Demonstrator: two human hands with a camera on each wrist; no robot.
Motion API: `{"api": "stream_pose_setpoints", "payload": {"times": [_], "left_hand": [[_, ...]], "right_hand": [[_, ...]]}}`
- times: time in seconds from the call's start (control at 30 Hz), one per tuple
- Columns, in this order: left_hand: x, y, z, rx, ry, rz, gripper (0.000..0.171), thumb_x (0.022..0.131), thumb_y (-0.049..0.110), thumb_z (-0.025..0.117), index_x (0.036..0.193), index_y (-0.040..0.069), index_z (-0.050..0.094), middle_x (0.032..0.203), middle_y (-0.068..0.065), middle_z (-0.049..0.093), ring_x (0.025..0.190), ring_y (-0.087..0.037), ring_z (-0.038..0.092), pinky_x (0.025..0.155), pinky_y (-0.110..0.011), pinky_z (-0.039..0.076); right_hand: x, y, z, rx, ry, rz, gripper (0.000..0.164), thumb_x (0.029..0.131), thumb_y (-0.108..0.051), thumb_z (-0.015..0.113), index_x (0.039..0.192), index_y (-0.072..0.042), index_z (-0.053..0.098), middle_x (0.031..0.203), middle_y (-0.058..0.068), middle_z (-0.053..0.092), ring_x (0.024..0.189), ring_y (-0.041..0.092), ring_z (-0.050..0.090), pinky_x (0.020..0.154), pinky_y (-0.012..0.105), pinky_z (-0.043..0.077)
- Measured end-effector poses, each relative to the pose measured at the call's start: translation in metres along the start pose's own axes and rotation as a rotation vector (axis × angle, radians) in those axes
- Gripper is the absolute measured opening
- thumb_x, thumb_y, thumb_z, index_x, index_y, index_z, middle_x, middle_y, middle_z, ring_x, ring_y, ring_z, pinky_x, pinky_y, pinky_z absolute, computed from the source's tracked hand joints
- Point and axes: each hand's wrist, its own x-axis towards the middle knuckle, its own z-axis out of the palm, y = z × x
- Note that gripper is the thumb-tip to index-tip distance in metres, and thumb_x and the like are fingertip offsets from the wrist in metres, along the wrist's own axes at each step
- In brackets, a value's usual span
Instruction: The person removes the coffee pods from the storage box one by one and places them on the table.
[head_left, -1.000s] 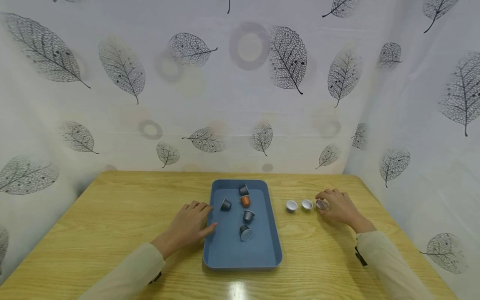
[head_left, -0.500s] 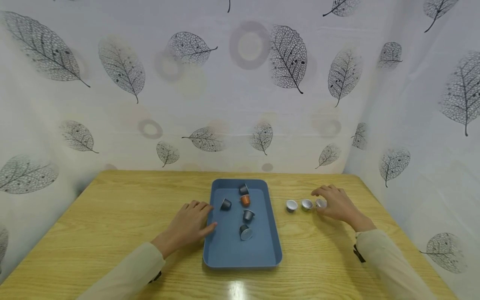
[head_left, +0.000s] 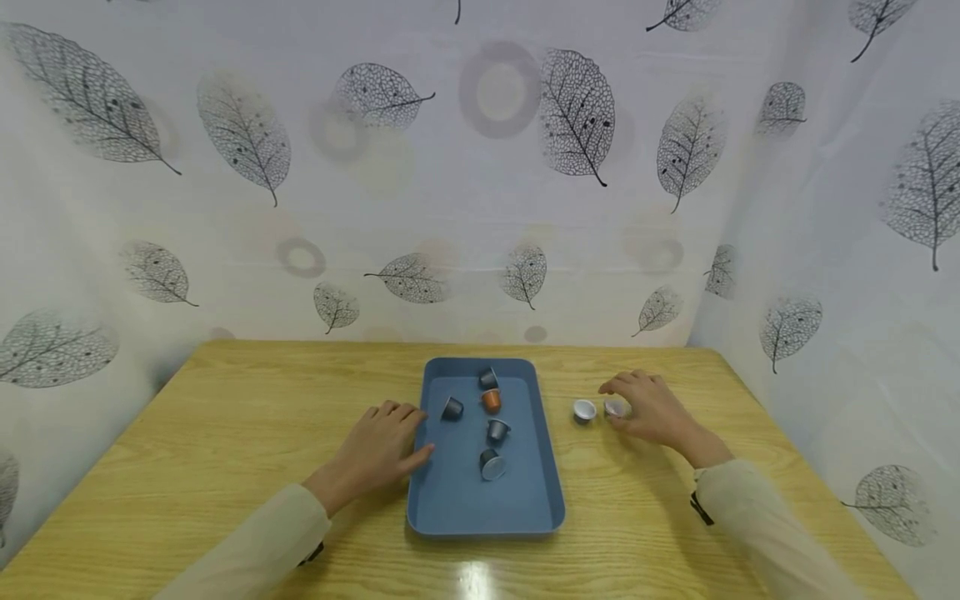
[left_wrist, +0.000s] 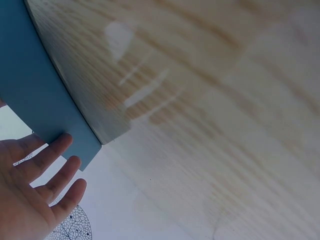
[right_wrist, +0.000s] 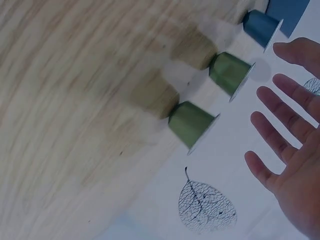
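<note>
My left hand (head_left: 378,446) rests at the left rim of a blue tray (head_left: 517,504), thumb lying over the edge. In the left wrist view its fingers (left_wrist: 52,150) are against the tray's outer wall. My right hand (head_left: 651,410) hovers over a row of coffee capsules on the table, its fingers spread and holding nothing. The right wrist view shows the row: a blue capsule (right_wrist: 260,29) and two green ones, the middle capsule (right_wrist: 227,75) and the end capsule (right_wrist: 190,122), all lid up. From the head, my hand hides the rightmost one.
Inside the tray several capsules lie tipped over: an orange capsule (head_left: 491,401), a dark capsule (head_left: 452,408), a grey capsule (head_left: 497,430) and others. A leaf-print curtain (head_left: 450,208) hangs behind the wooden table (head_left: 247,433) and along both sides.
My right hand has moved left along the row, from the rightmost capsule to over the middle one. The left hand, tray and capsules have stayed put.
</note>
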Motion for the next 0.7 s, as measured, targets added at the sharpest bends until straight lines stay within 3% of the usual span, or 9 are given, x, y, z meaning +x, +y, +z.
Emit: {"api": "stream_pose_setpoints", "payload": {"times": [0.7], "left_hand": [[0.0,0.0,-0.002,0.004,-0.012,-0.001,0.05,0.084,0.049,0.056,0.113,0.009,0.061,0.111,-0.006,0.062,0.1,-0.024,0.055,0.083,-0.043,0.047]], "right_hand": [[0.026,-0.054,-0.001,-0.001,0.068,-0.204,0.036,0.073,-0.024,0.072,0.106,-0.014,0.063,0.106,0.001,0.062,0.1,0.024,0.054,0.087,0.049,0.042]]}}
